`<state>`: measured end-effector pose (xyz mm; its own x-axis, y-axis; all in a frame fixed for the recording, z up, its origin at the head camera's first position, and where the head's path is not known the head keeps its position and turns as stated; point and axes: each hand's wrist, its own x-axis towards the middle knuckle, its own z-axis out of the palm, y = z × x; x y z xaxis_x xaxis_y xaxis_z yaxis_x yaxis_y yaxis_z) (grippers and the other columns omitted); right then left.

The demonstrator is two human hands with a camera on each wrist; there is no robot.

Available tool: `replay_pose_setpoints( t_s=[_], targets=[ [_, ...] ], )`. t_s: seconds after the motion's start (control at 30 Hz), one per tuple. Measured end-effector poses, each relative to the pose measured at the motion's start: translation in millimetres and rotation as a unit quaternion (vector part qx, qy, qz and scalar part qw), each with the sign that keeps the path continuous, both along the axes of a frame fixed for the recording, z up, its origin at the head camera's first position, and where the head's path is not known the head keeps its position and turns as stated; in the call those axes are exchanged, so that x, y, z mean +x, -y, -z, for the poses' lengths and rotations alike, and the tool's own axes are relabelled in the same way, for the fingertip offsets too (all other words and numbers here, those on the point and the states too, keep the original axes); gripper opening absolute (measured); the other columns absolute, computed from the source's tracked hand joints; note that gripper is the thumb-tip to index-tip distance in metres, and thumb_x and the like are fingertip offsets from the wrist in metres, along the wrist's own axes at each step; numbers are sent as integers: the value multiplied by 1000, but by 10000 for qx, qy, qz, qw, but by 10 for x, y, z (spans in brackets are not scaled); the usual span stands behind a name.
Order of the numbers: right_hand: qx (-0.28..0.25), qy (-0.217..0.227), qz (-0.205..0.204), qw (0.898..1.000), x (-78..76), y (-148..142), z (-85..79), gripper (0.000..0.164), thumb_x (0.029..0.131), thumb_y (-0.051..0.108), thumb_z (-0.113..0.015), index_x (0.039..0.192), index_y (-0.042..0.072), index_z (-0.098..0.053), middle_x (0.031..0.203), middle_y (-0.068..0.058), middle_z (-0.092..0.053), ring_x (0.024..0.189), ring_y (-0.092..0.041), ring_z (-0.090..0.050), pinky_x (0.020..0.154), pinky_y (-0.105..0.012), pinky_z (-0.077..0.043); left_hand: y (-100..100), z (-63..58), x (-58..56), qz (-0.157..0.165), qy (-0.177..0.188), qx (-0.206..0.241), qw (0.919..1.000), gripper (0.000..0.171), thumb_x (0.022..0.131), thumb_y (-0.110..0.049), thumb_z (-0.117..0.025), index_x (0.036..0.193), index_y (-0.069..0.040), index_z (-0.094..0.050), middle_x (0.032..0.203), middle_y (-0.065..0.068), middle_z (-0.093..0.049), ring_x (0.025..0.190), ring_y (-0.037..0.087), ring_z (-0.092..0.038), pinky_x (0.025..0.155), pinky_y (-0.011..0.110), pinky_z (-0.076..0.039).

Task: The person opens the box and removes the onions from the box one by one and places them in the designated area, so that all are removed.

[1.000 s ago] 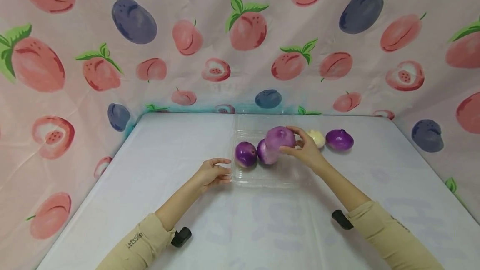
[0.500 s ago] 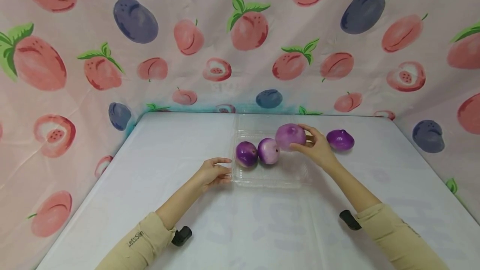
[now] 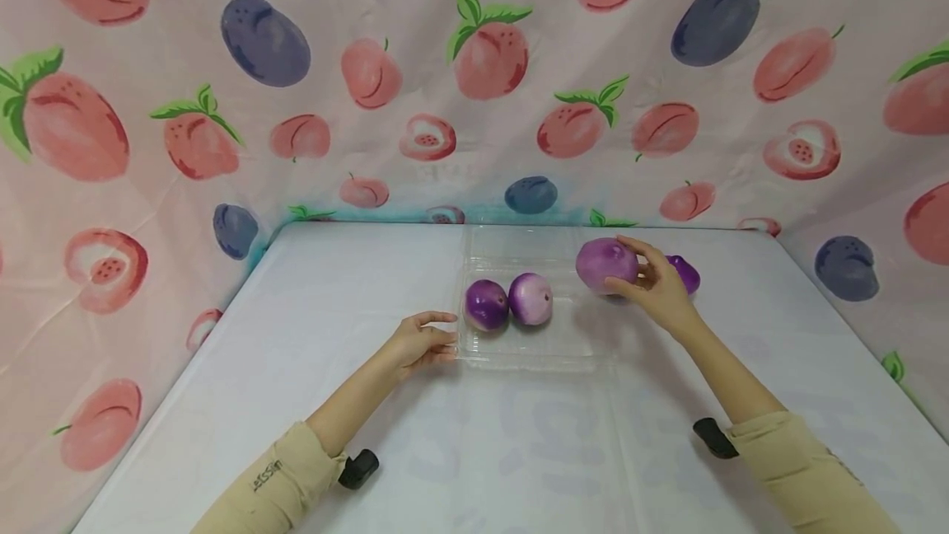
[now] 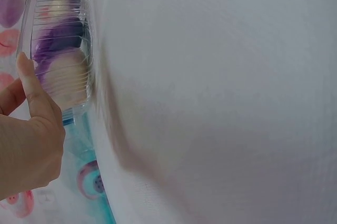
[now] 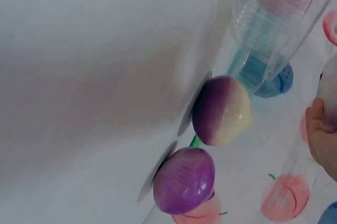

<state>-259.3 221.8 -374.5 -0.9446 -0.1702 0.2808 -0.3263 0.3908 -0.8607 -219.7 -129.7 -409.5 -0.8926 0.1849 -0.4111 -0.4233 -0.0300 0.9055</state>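
A person's right hand [image 3: 656,285] holds a purple onion [image 3: 602,264] between thumb and fingers, above the table [image 3: 371,270] and near the container side closest to that hand. The onion's long axis runs roughly sideways; its small nub is on top, close to the fingertips. The left hand [image 3: 418,343], fingers mostly extended, touches the near wall of a clear plastic container [image 3: 511,346]. Inside, two purple-and-white onions [image 3: 530,299] sit side by side, dotted ends facing the right hand. Beyond the right hand, a half-cream onion [image 5: 221,110] and an all-purple onion [image 5: 184,181] rest on the table, tips up.
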Motion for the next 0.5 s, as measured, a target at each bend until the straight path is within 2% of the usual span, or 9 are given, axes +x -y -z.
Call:
replay_pose_setpoints(
  t_s=[0.1, 0.23, 0.37, 0.5],
  targets=[
    [221, -231, 194, 9993, 11, -75, -8, 61, 85, 12, -69, 139, 8, -42, 121, 11, -44, 94, 7, -51, 77, -1, -49, 0, 9, 0, 2, -29, 30, 10000, 45, 89, 6, -54, 133, 6, -43, 69, 1, -62, 53, 6, -61, 55, 15, -58],
    [272, -470, 355, 9979, 35, -175, -27, 59, 85, 10, -69, 138, 6, -43, 118, 17, -44, 95, 7, -49, 77, 1, -46, 1, 21, 2, 18, -54, 29, 10000, 45, 89, 5, -54, 133, 6, -44, 70, 1, -62, 54, 5, -61, 56, 15, -59],
    [157, -499, 437, 9977, 64, -292, -26, 60, 85, 8, -69, 139, 7, -43, 117, 23, -44, 96, 7, -49, 78, 1, -46, 11, 40, 16, 57, -63, 1, 10000, 46, 89, 5, -55, 134, 6, -43, 70, 1, -60, 54, 5, -61, 57, 15, -59],
    [258, -516, 608, 9965, 86, -408, -22, 60, 85, 10, -69, 139, 10, -43, 116, 26, -43, 95, 8, -49, 78, 2, -44, 17, 58, 26, 53, -98, 70, 9999, 46, 89, 6, -55, 134, 6, -43, 69, 2, -59, 53, 5, -61, 56, 15, -59]
  ],
)
